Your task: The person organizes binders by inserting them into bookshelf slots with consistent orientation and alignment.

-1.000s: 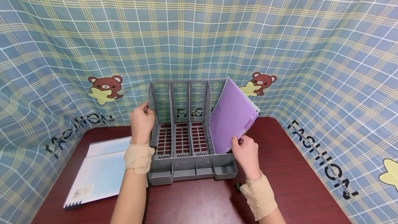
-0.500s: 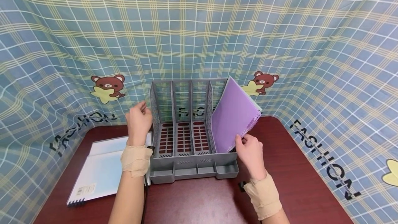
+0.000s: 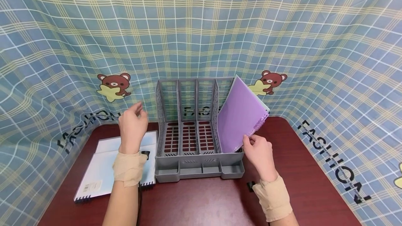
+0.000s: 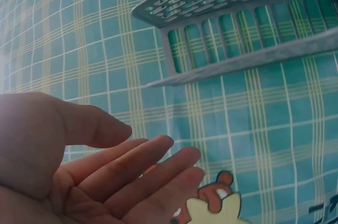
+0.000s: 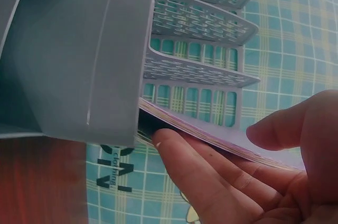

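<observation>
A purple loose-leaf notebook [image 3: 240, 116] leans tilted in the rightmost slot of a grey desktop file rack [image 3: 191, 163], with a pale green edge showing behind it. My right hand [image 3: 260, 154] pinches its near edge; in the right wrist view, the thumb [image 5: 274, 131] lies above the pages and the fingers [image 5: 206, 166] below. To the left of the rack, my left hand [image 3: 133, 126] hovers apart from it, holding nothing. Its fingers [image 4: 132, 174] are loosely extended in the left wrist view. The other slots of the rack show bare slatted floors.
Pale blue and white spiral notebooks [image 3: 100, 173] lie overlapping on the dark red table [image 3: 194, 205], left of the rack. Small compartments [image 3: 168, 170] run along the rack's front. A plaid cloth [image 3: 188, 27] hangs behind and at both sides.
My left hand has moved left, away from the rack's left wall. The right hand keeps its pinch on the purple notebook, which stays tilted. The head view has shifted slightly.
</observation>
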Demonstrator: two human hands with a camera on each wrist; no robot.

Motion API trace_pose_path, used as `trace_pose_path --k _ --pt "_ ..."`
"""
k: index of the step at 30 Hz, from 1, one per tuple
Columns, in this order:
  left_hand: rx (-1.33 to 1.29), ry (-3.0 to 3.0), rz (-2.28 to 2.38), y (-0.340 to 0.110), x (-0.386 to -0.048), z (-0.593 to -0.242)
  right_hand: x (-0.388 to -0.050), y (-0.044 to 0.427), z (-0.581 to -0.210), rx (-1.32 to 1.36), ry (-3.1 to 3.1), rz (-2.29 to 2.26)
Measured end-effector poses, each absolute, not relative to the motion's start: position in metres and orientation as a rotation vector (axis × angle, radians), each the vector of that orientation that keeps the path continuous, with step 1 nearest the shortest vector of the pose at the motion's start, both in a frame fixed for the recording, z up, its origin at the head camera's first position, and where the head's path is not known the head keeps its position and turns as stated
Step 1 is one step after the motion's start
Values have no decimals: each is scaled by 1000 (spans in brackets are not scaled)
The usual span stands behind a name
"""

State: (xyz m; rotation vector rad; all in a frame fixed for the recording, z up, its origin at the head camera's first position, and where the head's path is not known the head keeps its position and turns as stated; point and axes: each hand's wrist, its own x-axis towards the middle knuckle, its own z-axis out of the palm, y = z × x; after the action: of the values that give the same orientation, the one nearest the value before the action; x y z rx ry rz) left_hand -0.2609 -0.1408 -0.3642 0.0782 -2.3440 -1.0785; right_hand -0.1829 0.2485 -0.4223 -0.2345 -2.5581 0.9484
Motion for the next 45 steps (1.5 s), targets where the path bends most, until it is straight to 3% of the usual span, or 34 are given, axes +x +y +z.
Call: trace_pose_path --k 20,28,45 --pt "142 -2433 -935 -180 -215 -368 -163 254 -397 -226 -2632 822" --pt "82 -2574 -813 -206 -191 -383 -156 233 -386 -120 -2560 867" --pt "-115 -2912 -676 -281 -146 -423 -165 134 -379 604 -2313 901"
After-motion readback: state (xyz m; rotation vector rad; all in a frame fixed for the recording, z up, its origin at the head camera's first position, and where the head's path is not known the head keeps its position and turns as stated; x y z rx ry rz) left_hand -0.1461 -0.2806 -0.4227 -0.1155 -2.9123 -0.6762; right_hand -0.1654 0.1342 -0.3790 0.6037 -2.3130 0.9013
